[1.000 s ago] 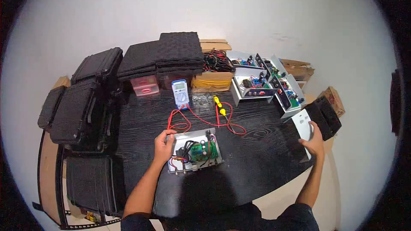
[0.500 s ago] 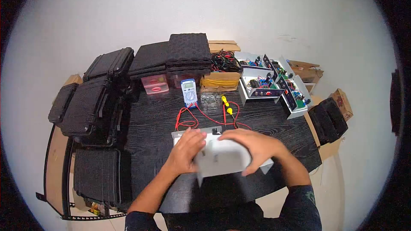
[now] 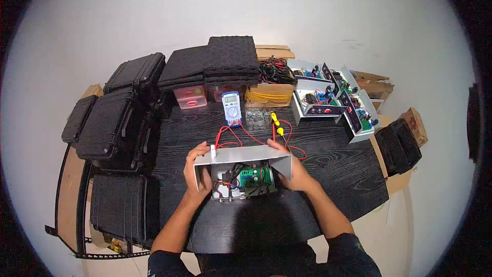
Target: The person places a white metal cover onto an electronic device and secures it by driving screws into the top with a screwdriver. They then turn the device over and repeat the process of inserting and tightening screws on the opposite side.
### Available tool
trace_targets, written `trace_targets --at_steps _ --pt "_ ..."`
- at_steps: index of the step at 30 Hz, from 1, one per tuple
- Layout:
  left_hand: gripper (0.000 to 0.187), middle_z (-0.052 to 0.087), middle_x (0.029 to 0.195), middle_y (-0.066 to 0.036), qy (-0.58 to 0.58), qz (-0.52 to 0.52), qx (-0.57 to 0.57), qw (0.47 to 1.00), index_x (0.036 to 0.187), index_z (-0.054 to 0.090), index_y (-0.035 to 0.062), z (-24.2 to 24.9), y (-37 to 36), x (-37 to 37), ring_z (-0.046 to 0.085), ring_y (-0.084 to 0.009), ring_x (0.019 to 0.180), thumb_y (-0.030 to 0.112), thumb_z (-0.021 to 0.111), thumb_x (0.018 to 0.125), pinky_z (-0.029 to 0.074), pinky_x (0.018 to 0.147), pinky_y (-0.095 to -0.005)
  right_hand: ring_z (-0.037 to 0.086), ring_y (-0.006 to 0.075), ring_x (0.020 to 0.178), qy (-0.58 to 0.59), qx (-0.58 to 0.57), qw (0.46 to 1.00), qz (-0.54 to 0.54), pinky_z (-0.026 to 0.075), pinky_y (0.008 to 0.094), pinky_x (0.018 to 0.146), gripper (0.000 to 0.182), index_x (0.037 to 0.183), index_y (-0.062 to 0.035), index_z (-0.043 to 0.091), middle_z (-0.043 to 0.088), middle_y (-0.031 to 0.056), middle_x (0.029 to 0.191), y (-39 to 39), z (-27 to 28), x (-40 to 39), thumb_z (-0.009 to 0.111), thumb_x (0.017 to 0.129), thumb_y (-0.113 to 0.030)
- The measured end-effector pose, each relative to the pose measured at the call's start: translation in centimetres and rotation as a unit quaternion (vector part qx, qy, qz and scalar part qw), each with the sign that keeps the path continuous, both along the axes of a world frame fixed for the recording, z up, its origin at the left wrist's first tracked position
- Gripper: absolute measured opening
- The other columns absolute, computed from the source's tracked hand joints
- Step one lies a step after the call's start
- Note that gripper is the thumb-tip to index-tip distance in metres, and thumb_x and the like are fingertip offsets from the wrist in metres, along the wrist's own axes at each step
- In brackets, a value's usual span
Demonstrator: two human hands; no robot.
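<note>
Between my hands is a white metal electronics enclosure (image 3: 241, 154), its open side toward me. Inside it show a green circuit board (image 3: 254, 176) and dark and red wires; silver connectors line its near edge. My left hand (image 3: 197, 170) grips the enclosure's left side, fingers wrapped over the edge. Around the right side closes my right hand (image 3: 295, 173), partly hidden behind the white panel. Just beyond the enclosure lie red test leads (image 3: 221, 136) that run to a blue and white multimeter (image 3: 232, 109). A yellow clip-like probe (image 3: 277, 123) rests right of the meter.
Several similar open enclosures (image 3: 320, 103) stand at the back right. A cardboard box of cables (image 3: 277, 95), black foam sheets (image 3: 230, 54) and a pink-fronted drawer box (image 3: 190, 97) line the back. Black hard cases (image 3: 107, 128) are stacked at left. The dark table's (image 3: 333, 190) right edge slants away.
The enclosure has turned in my hands, so its inside with the circuit board now shows. Both hands have shifted to its left and right sides.
</note>
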State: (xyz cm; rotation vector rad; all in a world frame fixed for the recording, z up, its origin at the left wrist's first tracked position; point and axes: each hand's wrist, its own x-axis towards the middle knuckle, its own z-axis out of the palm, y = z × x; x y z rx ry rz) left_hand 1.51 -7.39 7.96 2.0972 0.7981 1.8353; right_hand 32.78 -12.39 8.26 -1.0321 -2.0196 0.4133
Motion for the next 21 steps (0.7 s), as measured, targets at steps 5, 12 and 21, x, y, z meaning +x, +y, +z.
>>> trace_targets --at_steps 5,12,21 --pt "0.032 0.065 0.123 -0.023 0.045 -0.044 -0.064 0.996 0.128 0.052 -0.0046 -0.3 0.3 -1.1 0.065 -0.0374 0.123 -0.001 0.054 0.096 0.048 0.11 -0.0484 0.051 0.0334 0.142 0.116 -0.08 0.99 -0.028 0.042 0.0428 0.117 0.073 0.159 -0.0017 0.03 0.048 0.0237 0.155 -1.1 -0.3 -2.6 0.059 0.093 0.006" --pt "0.06 0.063 0.135 -0.024 0.139 -0.061 -0.126 0.98 0.139 0.05 0.0003 -1.2 0.0 -2.5 0.064 -0.0422 0.126 -0.012 0.057 0.082 0.049 0.11 -0.0436 0.056 0.0406 0.136 0.089 0.078 0.992 -0.052 0.046 0.0445 0.114 0.055 0.147 -0.0029 0.043 0.048 0.0298 0.153 1.6 -5.4 -2.1 0.053 0.095 0.011" --pt "0.059 0.064 0.133 -0.025 0.142 -0.038 -0.17 0.974 0.14 0.048 0.0008 -2.4 0.2 -1.7 0.066 -0.0453 0.122 -0.014 0.056 0.083 0.054 0.102 -0.0432 0.059 0.0435 0.133 0.066 0.039 0.994 -0.077 0.049 0.0449 0.111 0.055 0.142 -0.003 0.043 0.051 0.0314 0.15 1.9 -6.3 -1.7 0.055 0.091 0.012"
